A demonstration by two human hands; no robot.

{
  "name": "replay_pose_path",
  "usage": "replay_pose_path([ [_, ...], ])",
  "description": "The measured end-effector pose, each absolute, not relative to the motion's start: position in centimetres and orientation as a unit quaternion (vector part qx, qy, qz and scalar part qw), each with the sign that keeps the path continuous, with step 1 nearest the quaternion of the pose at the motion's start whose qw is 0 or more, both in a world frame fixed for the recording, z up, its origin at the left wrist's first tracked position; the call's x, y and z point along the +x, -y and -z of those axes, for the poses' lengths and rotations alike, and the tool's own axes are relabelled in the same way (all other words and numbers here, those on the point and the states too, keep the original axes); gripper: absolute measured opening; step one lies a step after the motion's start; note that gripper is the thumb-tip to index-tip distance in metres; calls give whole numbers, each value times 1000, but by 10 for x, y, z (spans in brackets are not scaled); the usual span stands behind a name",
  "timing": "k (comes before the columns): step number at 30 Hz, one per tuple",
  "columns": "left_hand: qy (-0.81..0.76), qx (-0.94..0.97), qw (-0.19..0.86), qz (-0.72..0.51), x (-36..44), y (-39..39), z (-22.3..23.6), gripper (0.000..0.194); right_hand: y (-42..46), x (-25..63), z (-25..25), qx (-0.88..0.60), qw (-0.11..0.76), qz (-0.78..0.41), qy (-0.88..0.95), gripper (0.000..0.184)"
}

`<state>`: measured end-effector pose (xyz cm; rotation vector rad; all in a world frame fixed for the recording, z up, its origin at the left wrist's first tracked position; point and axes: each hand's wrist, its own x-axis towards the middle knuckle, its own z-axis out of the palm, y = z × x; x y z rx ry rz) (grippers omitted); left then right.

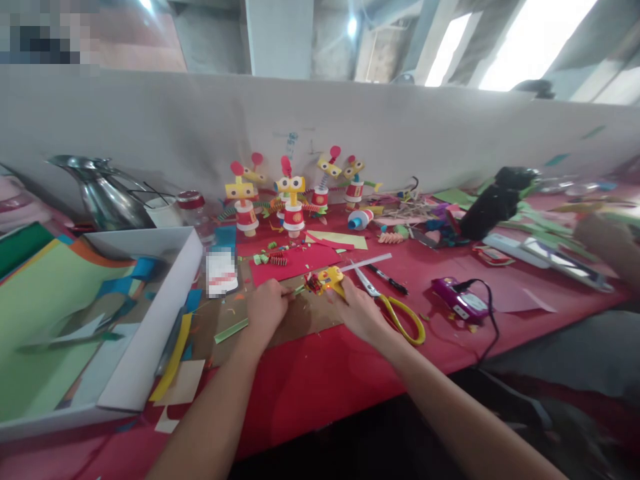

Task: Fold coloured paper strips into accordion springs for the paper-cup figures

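My right hand (361, 312) is wrapped around a yellow hot glue gun (331, 275), its small orange light lit and a clear glue stick (373, 261) jutting out behind. The gun's nozzle end points left, toward my left hand (270, 303). Between the fingertips of that hand is a thin green paper strip (299, 291), its tip close to the nozzle. Both hands are above a brown board (313, 319). Another green strip (231, 331) lies left of my left hand. Yellow-handled scissors (400, 317) and a black pen (389, 280) lie right of my right hand.
Several paper-cup robot figures (293, 200) stand along the back wall. A white box (150, 333) of coloured paper fills the left, with a metal jug (100, 193) behind it. At right are a purple power strip (461, 301) with a cord and a black object (500, 203).
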<state>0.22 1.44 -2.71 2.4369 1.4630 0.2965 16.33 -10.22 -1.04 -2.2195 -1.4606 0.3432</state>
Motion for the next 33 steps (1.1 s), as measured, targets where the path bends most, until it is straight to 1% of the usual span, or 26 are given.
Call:
replay_pose_path([
  [11,-490,856,141,-89,2,-17,26,27,99,175,-9,-833,147,-81,527,28],
  [22,-489,857,132,-95,3,-18,30,26,93,192,-12,-849,151,-75,502,29],
  [27,-491,859,114,-91,3,-18,29,27,97,176,-16,-840,141,-91,517,32],
  [33,-499,852,126,-95,0,-19,27,25,100,154,-15,-819,152,-119,541,35],
])
